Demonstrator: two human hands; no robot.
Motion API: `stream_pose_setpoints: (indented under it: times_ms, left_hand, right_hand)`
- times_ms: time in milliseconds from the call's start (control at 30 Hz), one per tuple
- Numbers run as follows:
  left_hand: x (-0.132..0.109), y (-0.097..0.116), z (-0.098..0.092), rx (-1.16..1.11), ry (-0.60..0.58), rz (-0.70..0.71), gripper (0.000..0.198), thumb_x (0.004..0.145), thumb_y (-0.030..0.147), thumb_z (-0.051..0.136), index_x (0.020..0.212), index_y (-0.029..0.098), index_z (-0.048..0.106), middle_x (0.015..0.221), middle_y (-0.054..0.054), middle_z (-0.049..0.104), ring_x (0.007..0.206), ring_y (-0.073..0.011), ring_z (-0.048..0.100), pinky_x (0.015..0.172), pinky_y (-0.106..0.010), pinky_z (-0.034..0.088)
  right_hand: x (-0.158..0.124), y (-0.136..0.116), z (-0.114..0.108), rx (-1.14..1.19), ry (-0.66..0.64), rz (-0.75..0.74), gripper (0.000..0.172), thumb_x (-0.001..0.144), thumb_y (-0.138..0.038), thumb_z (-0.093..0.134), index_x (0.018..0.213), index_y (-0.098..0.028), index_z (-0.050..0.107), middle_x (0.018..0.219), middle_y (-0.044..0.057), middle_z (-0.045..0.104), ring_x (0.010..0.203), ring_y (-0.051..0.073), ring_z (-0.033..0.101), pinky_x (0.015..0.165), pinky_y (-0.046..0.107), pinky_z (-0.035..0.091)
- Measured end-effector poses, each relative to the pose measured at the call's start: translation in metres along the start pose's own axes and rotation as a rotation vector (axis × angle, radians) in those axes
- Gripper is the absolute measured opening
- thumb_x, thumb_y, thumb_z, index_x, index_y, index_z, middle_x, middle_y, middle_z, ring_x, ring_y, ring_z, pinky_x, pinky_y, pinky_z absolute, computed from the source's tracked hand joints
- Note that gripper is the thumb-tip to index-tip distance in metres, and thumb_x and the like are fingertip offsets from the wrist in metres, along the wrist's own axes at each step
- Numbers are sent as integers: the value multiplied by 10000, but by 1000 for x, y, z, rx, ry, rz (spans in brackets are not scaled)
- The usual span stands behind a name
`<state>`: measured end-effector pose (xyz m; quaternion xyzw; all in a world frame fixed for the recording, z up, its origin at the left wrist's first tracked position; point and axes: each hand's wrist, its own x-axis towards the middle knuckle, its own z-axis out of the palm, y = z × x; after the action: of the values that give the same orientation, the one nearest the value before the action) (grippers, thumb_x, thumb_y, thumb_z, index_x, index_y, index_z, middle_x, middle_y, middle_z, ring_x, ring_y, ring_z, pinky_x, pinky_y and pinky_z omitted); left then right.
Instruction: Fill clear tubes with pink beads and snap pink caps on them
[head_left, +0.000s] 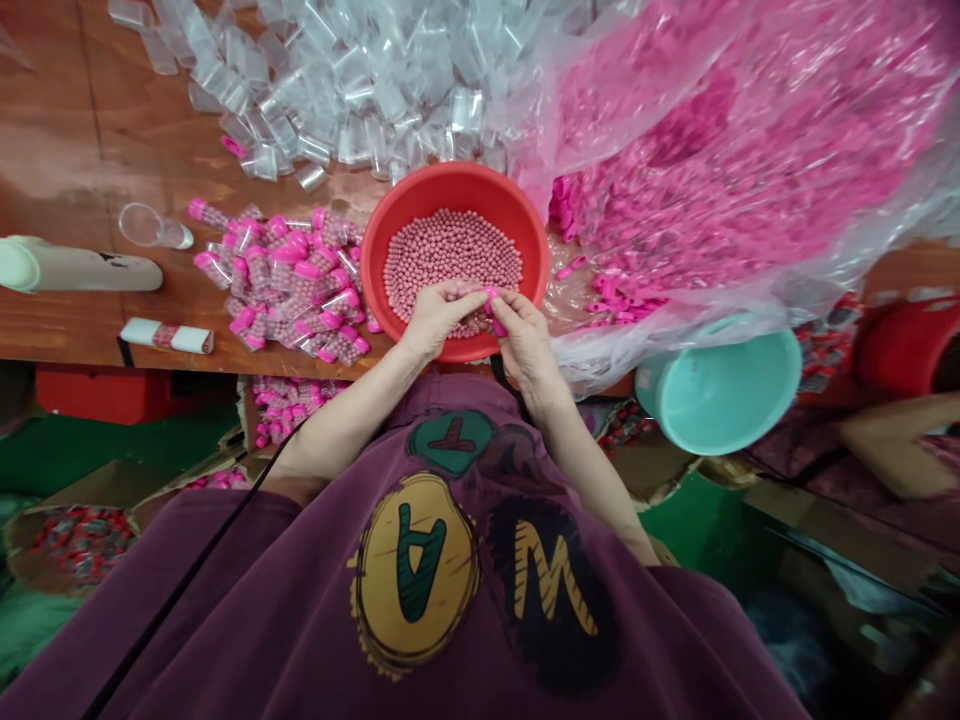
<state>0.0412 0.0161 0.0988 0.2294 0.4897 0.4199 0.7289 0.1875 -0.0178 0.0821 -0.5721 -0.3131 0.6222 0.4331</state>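
Both my hands meet over the near rim of a red bowl (pixel 375 215) that holds small pink beads (pixel 450 245). Fingers and thumb of my left hand (pixel 433 318) are closed around what looks like a small clear bottle with pink beads, mostly hidden by the fingers. My right hand (pixel 527 338) pinches a bright pink cap (pixel 491 295) against the bottle's end; a second bit of pink shows under its fingers. Left of the bowl lies a heap of filled, pink-capped bottles (pixel 292 275).
Empty clear bottles (pixel 360 90) are piled behind the bowl. A large plastic bag (pixel 720 160) of pink caps spreads at right, above a turquoise basin (pixel 724 390). A white cylindrical object (pixel 90 266) lies at left. Another person's arm (pixel 900 440) shows at far right.
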Motion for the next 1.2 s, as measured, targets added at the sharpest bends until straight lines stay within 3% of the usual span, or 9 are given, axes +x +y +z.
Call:
stream_pose_setpoints:
  times_ms: [200, 367, 533, 667, 767, 867, 967, 1100, 1200]
  left_hand:
    - [-6, -7, 12, -58, 132, -57, 258, 822, 293, 903, 792, 162, 683, 700, 36, 667, 532, -53, 549, 538, -199, 463]
    - [-1, -2, 11, -32, 200, -29, 242, 750, 162, 926, 864, 154, 713, 794, 38, 689, 599, -47, 561, 591, -197, 497]
    - [7, -2, 9, -6, 182, 55, 224, 739, 54, 880, 839, 161, 711, 806, 30, 689, 709, -82, 611, 708, -231, 558]
    - [12, -2, 6, -2, 120, 117, 242, 693, 28, 869, 785, 166, 694, 736, 51, 648, 658, -74, 597, 675, -217, 544]
    - [13, -1, 1, -31, 104, 162, 252, 655, 32, 876, 764, 171, 697, 689, 68, 612, 622, -59, 570, 632, -191, 513]
    - [13, -3, -5, -65, 65, 172, 240, 656, 64, 887, 785, 175, 717, 696, 64, 618, 618, -58, 573, 618, -187, 508]
    - [12, -6, -9, -90, 9, 156, 234, 685, 110, 902, 827, 174, 726, 753, 44, 665, 651, -69, 616, 653, -202, 535]
    - [13, -8, -8, -49, -9, 116, 206, 719, 106, 876, 822, 167, 708, 770, 35, 681, 689, -73, 629, 687, -202, 536]
    - [14, -5, -8, 62, -30, 50, 168, 742, 75, 822, 829, 155, 702, 735, 34, 669, 677, -83, 622, 683, -216, 524]
  right_hand:
    - [4, 7, 6, -55, 126, -91, 487, 915, -716, 743, 1143, -288, 692, 1164, 40, 763, 1077, 201, 729, 1009, 385, 637]
    - [4, 8, 5, -189, 94, -160, 496, 942, -699, 735, 1205, -280, 712, 1276, 58, 773, 1215, 215, 713, 1147, 401, 572]
    - [1, 7, 10, -152, 100, -168, 496, 908, -695, 779, 1189, -288, 741, 1249, 41, 795, 1168, 213, 722, 1114, 394, 583]
    - [4, 6, 13, 38, 165, -109, 485, 853, -702, 830, 1095, -294, 730, 1098, 8, 799, 1042, 189, 737, 1041, 368, 619]
    - [11, 1, 1, 191, 217, -71, 500, 816, -720, 855, 1021, -300, 679, 936, -29, 765, 885, 165, 735, 948, 350, 655]
    - [15, -4, -12, 218, 217, -47, 525, 791, -711, 884, 1036, -308, 652, 899, -47, 748, 792, 148, 719, 834, 323, 663]
    - [11, -3, -12, 104, 155, -26, 528, 834, -730, 837, 1097, -308, 658, 940, -32, 756, 764, 137, 695, 764, 299, 639]
    - [5, 6, -4, -168, 68, -148, 540, 863, -718, 819, 1159, -287, 687, 1118, 16, 781, 966, 169, 729, 929, 340, 631]
    - [6, 11, -11, -413, 81, -259, 503, 929, -695, 757, 1178, -259, 724, 1158, 57, 784, 1052, 215, 725, 1011, 418, 611]
